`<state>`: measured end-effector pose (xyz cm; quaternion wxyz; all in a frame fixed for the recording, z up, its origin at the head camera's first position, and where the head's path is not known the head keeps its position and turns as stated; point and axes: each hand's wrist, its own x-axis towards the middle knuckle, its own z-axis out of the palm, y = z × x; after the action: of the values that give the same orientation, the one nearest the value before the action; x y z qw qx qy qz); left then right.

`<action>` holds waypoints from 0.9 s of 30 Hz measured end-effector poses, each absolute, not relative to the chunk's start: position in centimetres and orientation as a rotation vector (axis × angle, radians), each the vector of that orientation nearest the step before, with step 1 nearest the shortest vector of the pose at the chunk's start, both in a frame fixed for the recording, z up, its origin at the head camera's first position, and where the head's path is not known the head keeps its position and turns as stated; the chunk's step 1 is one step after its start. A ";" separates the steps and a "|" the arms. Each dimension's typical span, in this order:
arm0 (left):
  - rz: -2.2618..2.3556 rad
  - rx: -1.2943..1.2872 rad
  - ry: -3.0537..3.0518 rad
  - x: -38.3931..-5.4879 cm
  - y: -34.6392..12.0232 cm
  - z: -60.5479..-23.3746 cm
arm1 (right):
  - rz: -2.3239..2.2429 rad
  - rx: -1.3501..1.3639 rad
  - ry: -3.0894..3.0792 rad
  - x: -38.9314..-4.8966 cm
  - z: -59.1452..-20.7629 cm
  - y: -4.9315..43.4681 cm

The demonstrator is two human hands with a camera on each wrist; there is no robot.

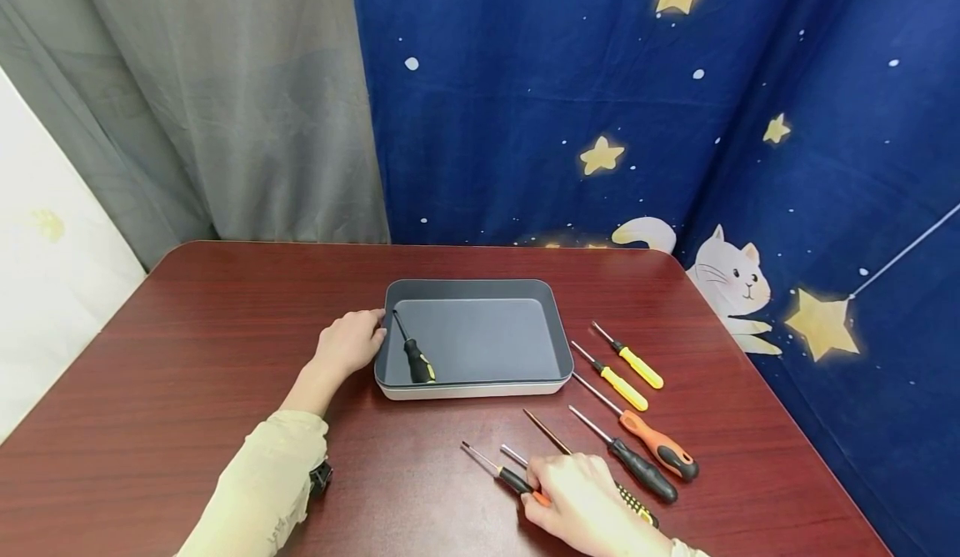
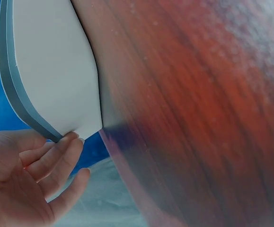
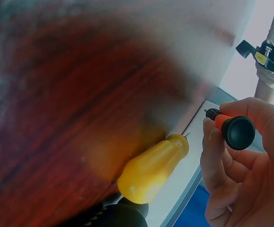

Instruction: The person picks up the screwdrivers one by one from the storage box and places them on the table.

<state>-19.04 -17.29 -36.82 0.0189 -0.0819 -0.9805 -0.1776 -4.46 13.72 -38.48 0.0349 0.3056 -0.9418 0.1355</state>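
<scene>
My left hand (image 1: 348, 342) grips the left rim of a grey rectangular tray (image 1: 480, 389), with fingertips on its pale outer wall (image 2: 56, 71). Inside the tray's left side lies a black-and-yellow screwdriver (image 1: 417, 361). Near the table's front, my right hand (image 1: 585, 499) pinches a small orange-and-black screwdriver (image 1: 513, 479) by its handle (image 3: 238, 132) between thumb and fingers. Beside that hand lies a screwdriver with a dotted black-and-yellow handle (image 1: 637, 505). A silver shaft (image 1: 513, 454) pokes out past the hand, its handle hidden in the head view. The right wrist view shows a yellow handle (image 3: 151, 170) close by.
Right of the tray, a row of screwdrivers lies on the dark red table (image 1: 187, 357): two yellow ones (image 1: 641, 367) (image 1: 622, 388), an orange-and-grey one (image 1: 660, 444) and a black one (image 1: 641, 467). Grey and starry blue curtains (image 1: 525, 123) hang behind the table's far edge.
</scene>
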 end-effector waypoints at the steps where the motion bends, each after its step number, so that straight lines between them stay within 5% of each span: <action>1: -0.552 -0.255 -3.042 -19.0 -17.3 -36.8 | 0.416 0.941 -2.891 -4.4 -38.5 13.7; 27: -0.571 -0.254 -3.049 -19.1 -17.3 -36.7 | 0.282 1.027 -2.939 -4.5 -39.0 13.7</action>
<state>-19.09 -17.32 -36.72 0.0147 -0.0816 -0.9795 -0.1835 -4.53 13.69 -39.03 0.0079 0.3285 -0.9402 0.0902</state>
